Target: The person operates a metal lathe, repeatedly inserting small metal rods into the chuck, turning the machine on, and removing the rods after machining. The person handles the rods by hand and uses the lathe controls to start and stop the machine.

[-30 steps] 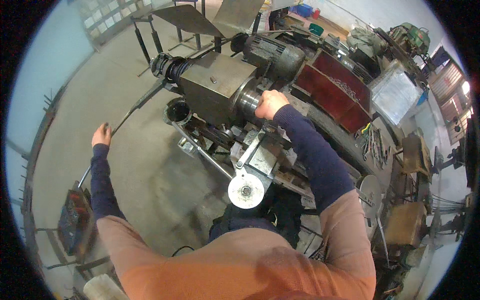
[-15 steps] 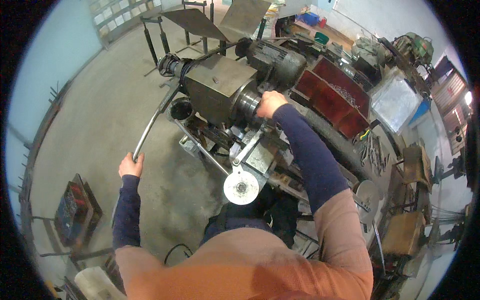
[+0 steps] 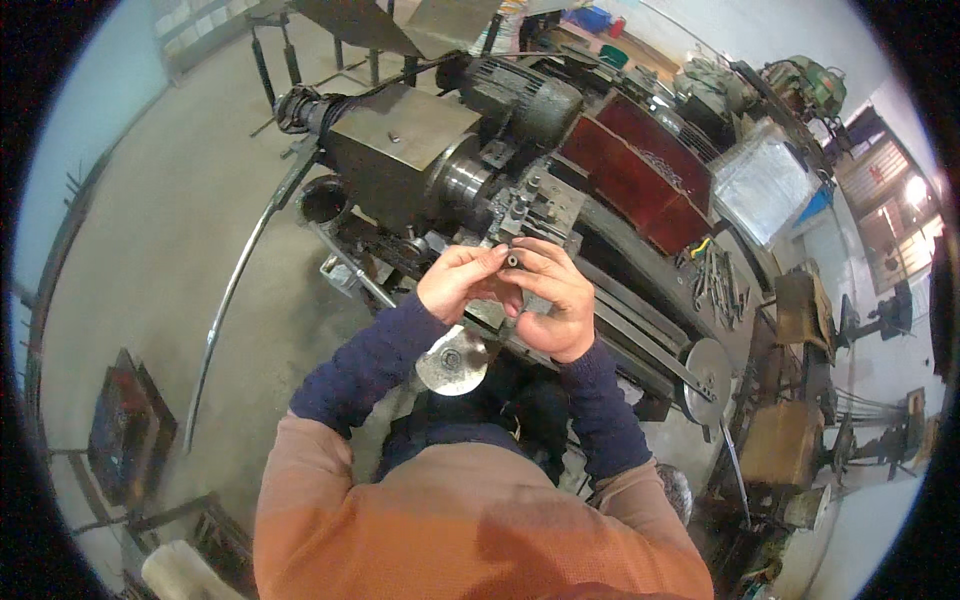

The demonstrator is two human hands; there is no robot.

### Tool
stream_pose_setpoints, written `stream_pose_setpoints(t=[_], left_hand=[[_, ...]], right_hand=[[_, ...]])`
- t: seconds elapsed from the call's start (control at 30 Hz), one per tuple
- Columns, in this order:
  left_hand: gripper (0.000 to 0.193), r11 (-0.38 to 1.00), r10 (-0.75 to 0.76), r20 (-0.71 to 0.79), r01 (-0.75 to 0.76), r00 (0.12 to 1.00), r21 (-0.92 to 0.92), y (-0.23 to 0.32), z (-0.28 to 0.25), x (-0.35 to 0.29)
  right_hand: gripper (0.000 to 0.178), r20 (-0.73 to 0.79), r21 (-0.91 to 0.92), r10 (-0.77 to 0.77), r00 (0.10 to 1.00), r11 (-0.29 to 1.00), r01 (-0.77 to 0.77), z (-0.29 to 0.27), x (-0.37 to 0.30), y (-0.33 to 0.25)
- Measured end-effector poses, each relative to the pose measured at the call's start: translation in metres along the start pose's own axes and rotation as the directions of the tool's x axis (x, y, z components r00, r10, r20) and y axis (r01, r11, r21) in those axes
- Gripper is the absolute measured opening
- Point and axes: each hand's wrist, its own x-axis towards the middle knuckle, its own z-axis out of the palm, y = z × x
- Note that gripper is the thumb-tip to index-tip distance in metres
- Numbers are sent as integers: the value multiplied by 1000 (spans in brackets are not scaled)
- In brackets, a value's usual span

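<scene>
Left hand point(image 3: 462, 287) and right hand point(image 3: 556, 308) have come together before the body since the last frame, the left off the long lever point(image 3: 242, 262), the right off the shiny spindle point(image 3: 466, 184). Their grip is closed on a small dark holed piece point(image 3: 513, 261), pinched between the fingertips. Past them sits a pale disc point(image 3: 452, 372); farther, a red box point(image 3: 640, 175).

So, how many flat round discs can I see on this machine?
2: one pale disc below the left hand, one grey disc toward the right end of the machine. Others may be hidden behind it.
</scene>
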Motion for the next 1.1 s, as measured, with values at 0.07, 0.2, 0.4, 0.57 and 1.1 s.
stream_pose_setpoints(t=[0.07, 0.2, 0.4, 0.57, 1.1], left_hand=[[32, 999, -2, -47, 0, 999, -38, -10, 0, 5], [30, 905, 120, -133, -53, 984, 422, -2, 2, 4], [25, 319, 345, 92, -209, 934, 924, 19, 6, -9], [15, 467, 299, 159, -290, 941, 836, 18, 1, -22], [16, 503, 278, 200, -320, 940, 803, 15, -8, -34]], right_hand=[[37, -16, -77, 13, 1000, 997, -14, 0, -3, 0], [37, 45, -141, 32, 998, 990, -25, -7, -1, -9], [30, 165, -13, 101, 981, 995, -100, -7, -5, -6], [33, 126, 317, 137, 983, 933, -170, -1, -28, 6], [45, 182, 461, 220, 958, 842, -281, 8, -43, 3]])
